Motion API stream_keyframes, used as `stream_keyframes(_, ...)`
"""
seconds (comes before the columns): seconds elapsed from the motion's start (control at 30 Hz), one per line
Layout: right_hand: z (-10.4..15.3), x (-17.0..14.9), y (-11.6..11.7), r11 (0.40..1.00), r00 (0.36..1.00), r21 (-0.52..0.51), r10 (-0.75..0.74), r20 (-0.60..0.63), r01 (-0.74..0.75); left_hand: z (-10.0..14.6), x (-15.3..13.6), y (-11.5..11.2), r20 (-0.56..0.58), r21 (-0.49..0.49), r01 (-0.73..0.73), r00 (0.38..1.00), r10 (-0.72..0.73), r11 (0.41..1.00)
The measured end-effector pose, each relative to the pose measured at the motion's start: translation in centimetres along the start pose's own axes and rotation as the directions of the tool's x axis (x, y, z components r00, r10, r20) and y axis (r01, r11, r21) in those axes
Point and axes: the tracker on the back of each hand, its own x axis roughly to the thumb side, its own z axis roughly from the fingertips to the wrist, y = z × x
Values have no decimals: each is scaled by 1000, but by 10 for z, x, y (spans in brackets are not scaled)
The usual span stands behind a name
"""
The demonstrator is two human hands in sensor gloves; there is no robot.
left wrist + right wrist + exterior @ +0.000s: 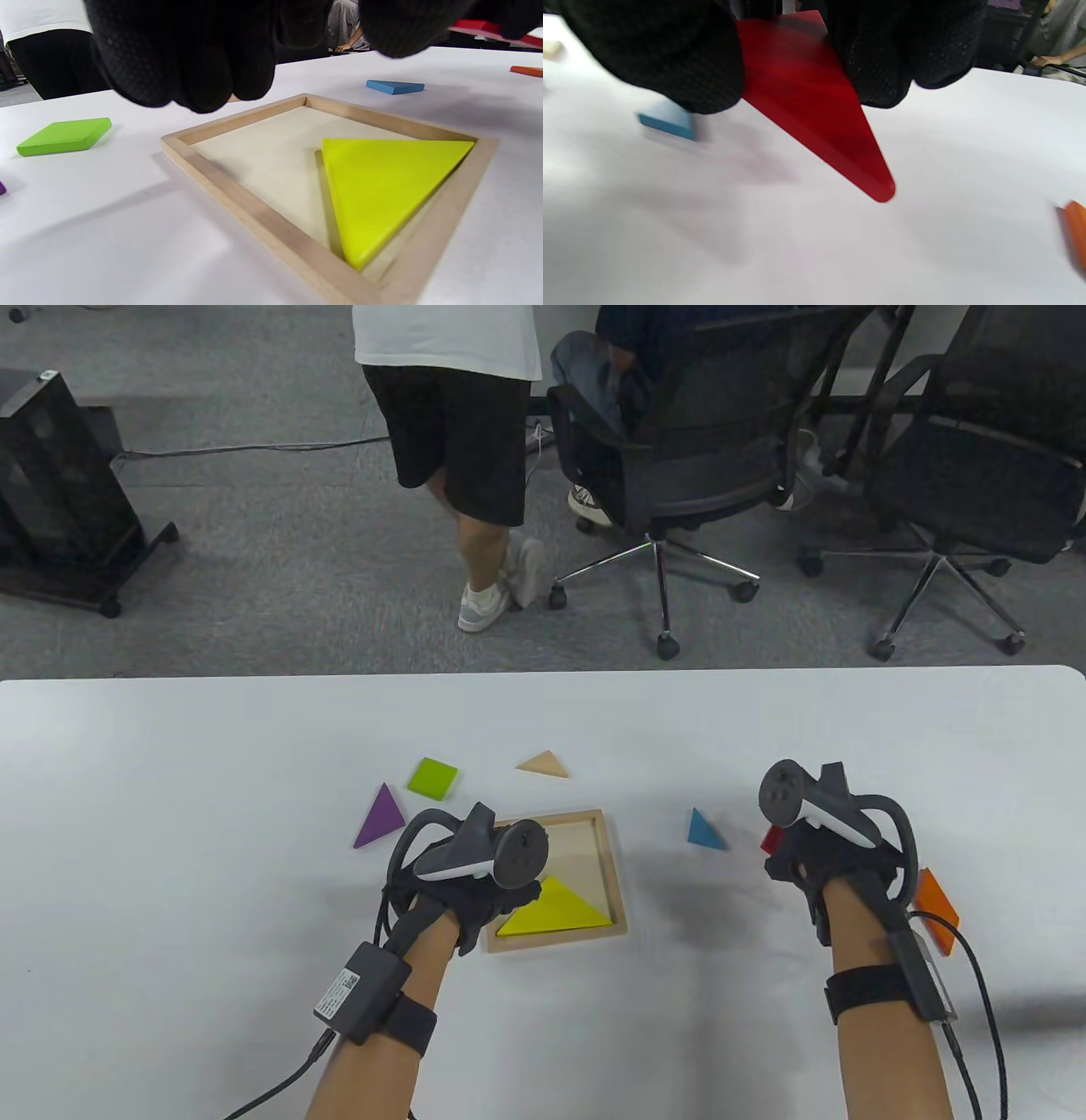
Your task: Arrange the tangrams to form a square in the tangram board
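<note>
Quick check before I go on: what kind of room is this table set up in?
Most likely an office or lab workspace. Beyond the white table lies grey carpet, with two black mesh office chairs on castors, one with a person sitting in it, and a black wheeled equipment stand.

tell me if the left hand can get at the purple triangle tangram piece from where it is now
Probably yes. The left hand hovers over the wooden board's left edge holding nothing, and the purple triangle tangram piece lies flat just beyond it to the left, with only bare white table between them.
</note>
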Motion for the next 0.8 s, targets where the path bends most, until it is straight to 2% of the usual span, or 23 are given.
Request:
stream_keyframes(0.23,24,40,-21,995,995,-81,-45,89,53,4,-1,5,-14,7,7,1000,-7,1000)
stream_keyframes(0.47,38,82,-29,987,982,-120,-87,169,108,7,-5,10,-28,20,-7,1000,7,1000)
stream_keyframes(0.8,39,142,-28,975,955,-121,-150,257,186,9,-14,9,-52,23,-35,998,36,999)
